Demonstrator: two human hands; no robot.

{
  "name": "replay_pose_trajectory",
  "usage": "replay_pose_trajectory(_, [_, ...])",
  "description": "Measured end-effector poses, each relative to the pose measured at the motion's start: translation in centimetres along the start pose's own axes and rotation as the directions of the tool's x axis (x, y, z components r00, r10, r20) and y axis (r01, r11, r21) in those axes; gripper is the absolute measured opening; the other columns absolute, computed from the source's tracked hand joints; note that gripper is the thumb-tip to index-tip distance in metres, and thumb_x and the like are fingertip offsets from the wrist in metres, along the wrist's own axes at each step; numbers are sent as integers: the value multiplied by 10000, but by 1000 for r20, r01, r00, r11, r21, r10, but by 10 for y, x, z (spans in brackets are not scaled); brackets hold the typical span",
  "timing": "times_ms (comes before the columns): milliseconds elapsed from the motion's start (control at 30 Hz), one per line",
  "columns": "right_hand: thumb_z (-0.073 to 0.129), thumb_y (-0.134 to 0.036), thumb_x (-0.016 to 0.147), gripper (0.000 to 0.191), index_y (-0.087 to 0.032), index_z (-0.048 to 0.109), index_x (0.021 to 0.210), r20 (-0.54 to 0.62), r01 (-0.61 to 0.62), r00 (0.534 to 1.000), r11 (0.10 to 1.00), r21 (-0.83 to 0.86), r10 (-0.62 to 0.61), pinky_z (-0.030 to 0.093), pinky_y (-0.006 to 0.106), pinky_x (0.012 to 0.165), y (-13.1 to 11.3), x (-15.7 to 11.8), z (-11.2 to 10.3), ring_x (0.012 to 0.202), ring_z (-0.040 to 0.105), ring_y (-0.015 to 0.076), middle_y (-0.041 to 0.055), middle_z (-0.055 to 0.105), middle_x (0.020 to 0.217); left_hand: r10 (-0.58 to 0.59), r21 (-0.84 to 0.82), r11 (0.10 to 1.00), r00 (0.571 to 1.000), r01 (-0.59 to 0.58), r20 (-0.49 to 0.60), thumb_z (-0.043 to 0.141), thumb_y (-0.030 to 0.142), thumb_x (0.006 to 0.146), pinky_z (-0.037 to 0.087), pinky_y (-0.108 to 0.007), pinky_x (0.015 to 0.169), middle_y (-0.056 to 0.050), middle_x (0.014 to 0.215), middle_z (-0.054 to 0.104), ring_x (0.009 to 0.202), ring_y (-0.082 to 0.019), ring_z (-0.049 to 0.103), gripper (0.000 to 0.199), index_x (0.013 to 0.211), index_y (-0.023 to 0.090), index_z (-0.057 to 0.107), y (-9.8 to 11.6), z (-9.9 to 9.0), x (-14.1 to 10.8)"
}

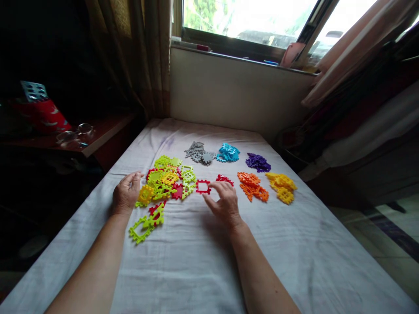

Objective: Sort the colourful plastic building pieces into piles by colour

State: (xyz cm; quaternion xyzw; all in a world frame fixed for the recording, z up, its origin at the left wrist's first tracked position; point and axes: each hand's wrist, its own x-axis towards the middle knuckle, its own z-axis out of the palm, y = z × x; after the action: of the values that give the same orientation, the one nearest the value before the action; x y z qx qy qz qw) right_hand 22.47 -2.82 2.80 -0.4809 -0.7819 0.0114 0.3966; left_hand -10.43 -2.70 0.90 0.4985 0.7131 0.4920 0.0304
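My right hand (225, 203) reaches over the bed, thumb and index finger at the right edge of a red square frame piece (198, 186) with toothed edges. More red pieces (224, 178) lie just behind its fingers, partly covered. At the left, my left hand (127, 192) is closed with its fingers curled beside a mixed pile; whatever may be inside it is hidden. That pile holds lime green pieces (189, 175), yellow pieces (145, 194) and a red piece (177, 191). Nearer to me lies a lime green frame piece (139, 231), touching other pieces.
Sorted interlocking pieces lie behind and to the right: a grey pile (198, 153), a blue pile (228, 152), a purple pile (258, 162), an orange pile (252, 185) and a yellow pile (282, 186). Glasses (70, 138) rest on a side table (108, 133) at left.
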Motion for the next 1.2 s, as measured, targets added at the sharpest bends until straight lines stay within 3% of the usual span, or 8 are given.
replay_pose_trajectory(133, [641,-429,847,265,-194,698,957,-250,-315,931,932,-181,266,415,384,889,40,1,-9,943,586,267,95,713,952,5,1,1000,1000,-5,-3,431,552,881,540,-351,907,-81,1052,769,1025,-249,701,470,953,209,743,-1,1,1])
replay_pose_trajectory(233, [631,-440,842,280,-186,703,937,-273,-456,879,855,-246,390,403,391,873,54,-2,-10,929,569,278,103,703,932,6,3,1000,1000,-6,9,437,553,879,539,-341,909,-76,1064,769,1035,-243,700,464,950,213,745,0,0,1])
replay_pose_trajectory(400, [624,-444,856,279,-193,700,950,-161,-461,887,839,-290,432,383,392,851,46,-5,-4,965,550,286,113,688,970,6,8,1000,1000,-6,22,440,552,883,542,-353,911,-79,1092,765,1054,-253,697,454,953,222,745,1,-1,2])
replay_pose_trajectory(667, [576,-349,896,190,-208,703,890,-169,-368,927,902,-224,336,385,386,887,30,2,-7,976,543,265,96,685,973,3,9,1000,999,-3,32,444,545,878,541,-366,918,-88,1082,763,1052,-263,695,448,956,217,740,2,-1,1])
replay_pose_trajectory(833, [528,-257,936,194,-226,715,897,124,-78,989,996,-31,81,414,350,908,-24,2,10,961,589,220,63,713,972,12,36,999,999,-14,50,435,529,875,547,-338,886,-75,1012,770,988,-244,704,444,946,214,740,6,0,-1])
replay_pose_trajectory(967, [562,-237,914,274,-247,699,1152,476,119,869,991,63,-135,461,346,870,-75,0,29,963,610,226,68,715,1052,31,48,998,998,-34,63,439,515,871,550,-332,874,-81,1012,770,974,-245,705,439,936,208,745,10,-1,-2])
replay_pose_trajectory(1067, [594,-260,885,414,-283,635,1296,582,142,804,990,4,-118,488,350,838,-98,7,36,966,622,238,77,687,1072,29,48,998,998,-32,64,437,513,873,549,-335,871,-80,1008,772,961,-246,706,436,935,212,746,11,-1,-2])
replay_pose_trajectory(1200, [606,-292,869,365,-351,677,1222,657,116,753,991,-72,-40,503,325,766,-113,21,38,923,651,226,55,677,1047,31,41,999,998,-34,58,437,512,869,546,-327,871,-82,1011,772,968,-245,705,431,928,215,744,10,0,-2])
